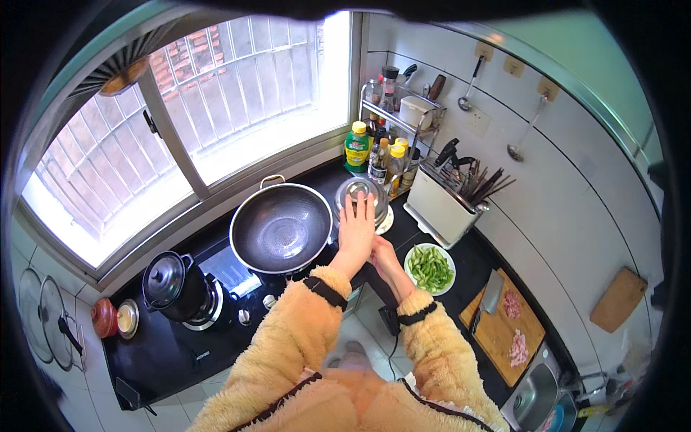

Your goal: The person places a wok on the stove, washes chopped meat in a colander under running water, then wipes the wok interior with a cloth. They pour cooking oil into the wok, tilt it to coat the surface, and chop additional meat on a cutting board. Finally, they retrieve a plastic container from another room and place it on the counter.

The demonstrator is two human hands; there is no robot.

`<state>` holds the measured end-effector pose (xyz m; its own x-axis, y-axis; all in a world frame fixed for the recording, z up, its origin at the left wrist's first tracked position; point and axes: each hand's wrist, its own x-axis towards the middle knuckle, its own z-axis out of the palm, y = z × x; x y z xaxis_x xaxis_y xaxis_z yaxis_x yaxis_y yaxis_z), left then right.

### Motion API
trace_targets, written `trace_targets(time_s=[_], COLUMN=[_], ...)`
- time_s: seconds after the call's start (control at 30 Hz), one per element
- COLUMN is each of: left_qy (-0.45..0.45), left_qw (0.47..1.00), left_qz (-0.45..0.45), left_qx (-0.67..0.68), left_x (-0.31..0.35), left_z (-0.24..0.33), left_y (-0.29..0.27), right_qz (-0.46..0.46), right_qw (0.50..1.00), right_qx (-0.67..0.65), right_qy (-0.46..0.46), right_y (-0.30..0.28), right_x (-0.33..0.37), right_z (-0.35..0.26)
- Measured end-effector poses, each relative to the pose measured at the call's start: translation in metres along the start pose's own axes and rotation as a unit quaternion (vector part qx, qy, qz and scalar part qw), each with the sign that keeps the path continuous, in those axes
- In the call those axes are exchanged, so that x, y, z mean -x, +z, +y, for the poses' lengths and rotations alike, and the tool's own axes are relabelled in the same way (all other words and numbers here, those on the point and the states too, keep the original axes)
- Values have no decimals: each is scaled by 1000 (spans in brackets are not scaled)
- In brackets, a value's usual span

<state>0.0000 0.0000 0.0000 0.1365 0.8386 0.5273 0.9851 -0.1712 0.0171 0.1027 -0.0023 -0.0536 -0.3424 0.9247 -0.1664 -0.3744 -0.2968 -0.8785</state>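
My left hand (354, 232) is stretched forward with its fingers extended. Its fingertips overlap a round silver metal lid (345, 193), and I cannot tell whether they touch it. A pale plate (388, 222) shows partly under the lid. Close against the heel of my left hand is my right hand (386, 261), its fingers curled; what they hold, if anything, is hidden. Left of my hands a dark wok (277, 229) sits on the black stove, with nothing visible inside. A white bowl of cut green peppers (430, 268) stands just right of my right hand.
At right, a cutting board (471, 317) carries a cleaver (492, 291) and chopped pink meat (518, 347), near the sink (536, 396). A knife block (443, 205) and bottle rack (403, 119) stand behind. A black lidded pot (167, 282) occupies the left burner.
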Motion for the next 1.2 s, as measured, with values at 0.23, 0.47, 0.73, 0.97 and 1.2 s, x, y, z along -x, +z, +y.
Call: trace_targets(time_s=[0.23, 0.47, 0.73, 0.97, 1.2], left_qy=[-178, -296, -356, -418, -425], left_qw=[978, 952, 926, 890, 884], left_qz=[-37, -50, -122, -154, -156], left_qx=[107, 63, 25, 91, 114], left_x=[-75, -141, -179, -196, -195], left_z=[-22, -44, -88, -106, -110], left_y=[81, 167, 240, 265, 288], right_qz=[-20, -93, -47, -64, -90], right_qw=[998, 988, 987, 979, 971], right_qx=[29, 61, 21, -155, -178], right_qy=[54, 105, 154, 119, 135], right_y=[-29, -62, -73, -66, -78], right_x=[-125, -233, -333, -362, -385], right_z=[-2, 5, 55, 79, 90])
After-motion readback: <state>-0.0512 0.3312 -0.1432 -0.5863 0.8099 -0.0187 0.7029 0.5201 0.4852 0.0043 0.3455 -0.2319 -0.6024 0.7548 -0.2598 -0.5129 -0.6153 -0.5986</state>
